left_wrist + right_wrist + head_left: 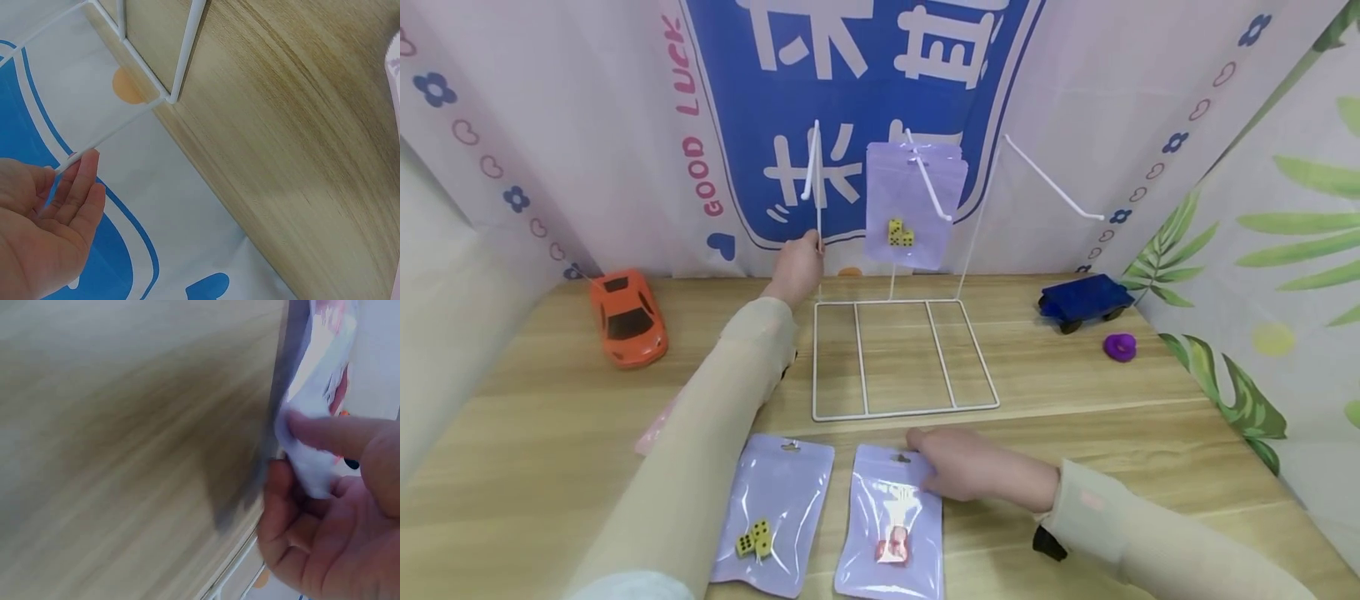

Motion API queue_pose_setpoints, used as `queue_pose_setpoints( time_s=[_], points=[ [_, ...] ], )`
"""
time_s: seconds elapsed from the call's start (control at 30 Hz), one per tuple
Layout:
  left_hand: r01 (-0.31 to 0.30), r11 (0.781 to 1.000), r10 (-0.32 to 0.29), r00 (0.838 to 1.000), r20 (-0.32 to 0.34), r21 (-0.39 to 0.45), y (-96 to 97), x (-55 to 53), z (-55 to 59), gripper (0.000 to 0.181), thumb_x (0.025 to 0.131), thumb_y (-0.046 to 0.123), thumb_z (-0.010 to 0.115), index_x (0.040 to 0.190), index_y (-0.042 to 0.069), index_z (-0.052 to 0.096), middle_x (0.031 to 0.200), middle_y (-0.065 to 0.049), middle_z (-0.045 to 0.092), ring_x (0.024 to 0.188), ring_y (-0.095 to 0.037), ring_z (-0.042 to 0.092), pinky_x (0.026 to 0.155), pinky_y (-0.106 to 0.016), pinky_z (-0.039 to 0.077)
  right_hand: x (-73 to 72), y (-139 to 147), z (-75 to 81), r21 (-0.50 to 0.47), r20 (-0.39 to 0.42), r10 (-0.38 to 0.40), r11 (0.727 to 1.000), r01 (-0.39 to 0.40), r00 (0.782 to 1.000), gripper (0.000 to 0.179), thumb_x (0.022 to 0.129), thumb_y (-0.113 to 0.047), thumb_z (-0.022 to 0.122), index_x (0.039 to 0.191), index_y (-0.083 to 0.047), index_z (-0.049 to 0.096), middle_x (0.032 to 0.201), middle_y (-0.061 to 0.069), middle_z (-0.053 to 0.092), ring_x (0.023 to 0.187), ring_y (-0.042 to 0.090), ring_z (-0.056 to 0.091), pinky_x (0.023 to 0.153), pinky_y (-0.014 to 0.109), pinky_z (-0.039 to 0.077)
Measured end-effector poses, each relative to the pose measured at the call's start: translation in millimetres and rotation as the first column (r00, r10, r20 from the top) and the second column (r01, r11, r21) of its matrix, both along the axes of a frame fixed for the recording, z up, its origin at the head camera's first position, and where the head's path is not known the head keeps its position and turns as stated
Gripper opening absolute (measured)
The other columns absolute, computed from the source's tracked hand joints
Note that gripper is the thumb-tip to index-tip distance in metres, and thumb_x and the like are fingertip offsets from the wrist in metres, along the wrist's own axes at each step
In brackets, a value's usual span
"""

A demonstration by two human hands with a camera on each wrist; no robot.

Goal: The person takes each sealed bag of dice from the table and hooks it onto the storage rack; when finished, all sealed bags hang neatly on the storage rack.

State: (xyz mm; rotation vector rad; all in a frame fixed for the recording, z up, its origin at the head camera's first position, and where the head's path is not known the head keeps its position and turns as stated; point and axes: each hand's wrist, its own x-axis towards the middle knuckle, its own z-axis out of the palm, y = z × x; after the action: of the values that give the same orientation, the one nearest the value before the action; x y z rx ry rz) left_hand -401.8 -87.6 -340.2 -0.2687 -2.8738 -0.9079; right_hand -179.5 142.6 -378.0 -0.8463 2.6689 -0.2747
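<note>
My left hand (799, 268) pinches the left upright of a white wire rack (907, 413) between thumb and fingers. The left wrist view shows the thin rod (122, 128) in that grip. My right hand (966, 465) pinches the upper right edge of a lilac zip bag (887, 510) with red dice in it. In the right wrist view the thumb lies on the bag and the fingers are partly under it. To its left a second lilac bag (778, 500) with yellow dice lies on the table. Another bag with yellow dice (917, 196) hangs on the rack's middle hook.
An orange toy car (628, 321) stands at the left rear. At the right rear are a blue toy vehicle (1084, 300) and a small purple object (1120, 347). A pink thing (655, 429) is partly hidden by the left sleeve. Printed curtains stand behind the table.
</note>
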Motion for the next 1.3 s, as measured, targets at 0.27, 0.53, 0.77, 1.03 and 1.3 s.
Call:
queue_pose_setpoints(
  time_s=[0.27, 0.53, 0.77, 1.03, 1.3],
  points=[
    [0.004, 1.000, -0.004, 1.000, 0.014, 0.026, 0.6, 1.3, 0.5, 0.018, 0.099, 0.010, 0.031, 0.100, 0.003, 0.047, 0.083, -0.011, 0.053, 0.070, -0.023, 0.050, 0.060, -0.032, 0.042, -4.8, 26, 28.3, -0.281, -0.112, 0.016, 0.959, -0.047, 0.994, 0.012, 0.080, -0.002, 0.063, 0.079, -0.012, 0.056, 0.075, -0.004, 0.060, 0.073, 0.015, 0.059, 0.066, 0.029, 0.048],
    [0.000, 0.999, -0.001, 1.000, 0.018, 0.036, -1.5, 2.9, 1.3, 0.019, 0.099, 0.010, 0.031, 0.101, 0.003, 0.047, 0.085, -0.012, 0.053, 0.072, -0.024, 0.050, 0.061, -0.033, 0.043, -11.4, 37, 78.4, -0.389, -0.020, -0.036, 0.921, 0.025, 0.999, 0.001, 0.088, -0.005, 0.058, 0.088, -0.006, 0.059, 0.086, 0.003, 0.063, 0.080, 0.019, 0.062, 0.063, 0.026, 0.049],
    [0.005, 1.000, -0.005, 1.000, 0.002, 0.024, -1.2, 1.1, -0.7, 0.018, 0.099, 0.010, 0.031, 0.102, 0.003, 0.048, 0.085, -0.013, 0.055, 0.069, -0.024, 0.052, 0.058, -0.032, 0.044, -18.4, 41, 132.7, -0.437, -0.102, -0.145, 0.896, 0.086, 0.984, 0.006, 0.087, -0.002, 0.058, 0.092, -0.002, 0.061, 0.085, 0.006, 0.064, 0.067, 0.018, 0.058, 0.054, 0.026, 0.048],
    [0.005, 1.000, -0.004, 1.000, -0.013, 0.029, -0.7, 1.3, -2.0, 0.018, 0.099, 0.009, 0.030, 0.098, 0.003, 0.047, 0.084, -0.013, 0.054, 0.070, -0.024, 0.052, 0.060, -0.033, 0.043, -25.7, 38, 198.0, -0.534, -0.191, -0.238, 0.839, 0.103, 0.952, 0.008, 0.089, -0.003, 0.056, 0.088, 0.003, 0.061, 0.081, 0.012, 0.065, 0.064, 0.017, 0.059, 0.057, 0.025, 0.050],
    [0.019, 1.000, -0.018, 0.998, -0.053, 0.015, -1.4, 2.8, -1.3, 0.017, 0.098, 0.007, 0.033, 0.098, 0.001, 0.049, 0.084, -0.014, 0.056, 0.071, -0.026, 0.053, 0.061, -0.035, 0.043, -38.6, 29, 214.2, -0.562, -0.195, -0.288, 0.816, 0.133, 0.938, 0.013, 0.091, -0.006, 0.053, 0.088, 0.005, 0.059, 0.083, 0.015, 0.065, 0.067, 0.018, 0.061, 0.060, 0.024, 0.051]
  ],
)
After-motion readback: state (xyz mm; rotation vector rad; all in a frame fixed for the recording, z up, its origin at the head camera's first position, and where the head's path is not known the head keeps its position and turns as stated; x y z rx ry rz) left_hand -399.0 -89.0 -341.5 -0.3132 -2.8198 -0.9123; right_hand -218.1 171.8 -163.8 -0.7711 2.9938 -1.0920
